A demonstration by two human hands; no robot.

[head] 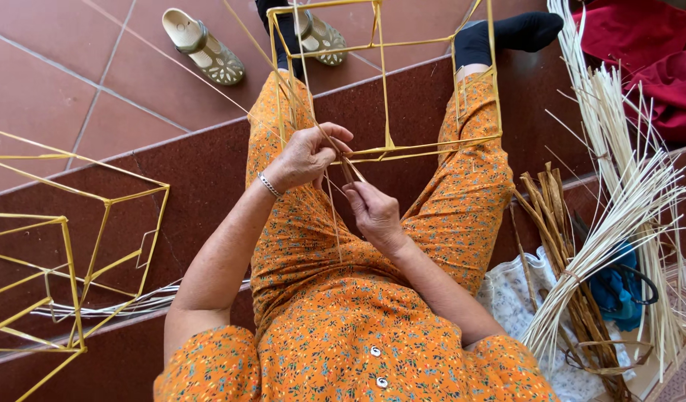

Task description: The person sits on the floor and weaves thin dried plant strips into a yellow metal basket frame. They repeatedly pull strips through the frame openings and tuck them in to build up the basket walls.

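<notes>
A yellow stick frame (388, 82), box-shaped, stands over my lap between my knees. My left hand (307, 155), with a silver bracelet on the wrist, grips the frame's near bottom bar from above. My right hand (373, 212) pinches a thin pale strip (350, 170) that runs up to the same joint on the bar. Both hands meet at that joint. I sit on a dark red step in orange flowered clothes, with black socks on my feet.
Finished yellow frames (67, 253) lie on the step at my left. A large bundle of pale reeds (626, 201) and brown sticks (559, 246) lie at my right, beside red cloth (656, 52), white fabric (518, 286) and a blue object (615, 290). Two sandals (205, 48) rest on the tiled floor.
</notes>
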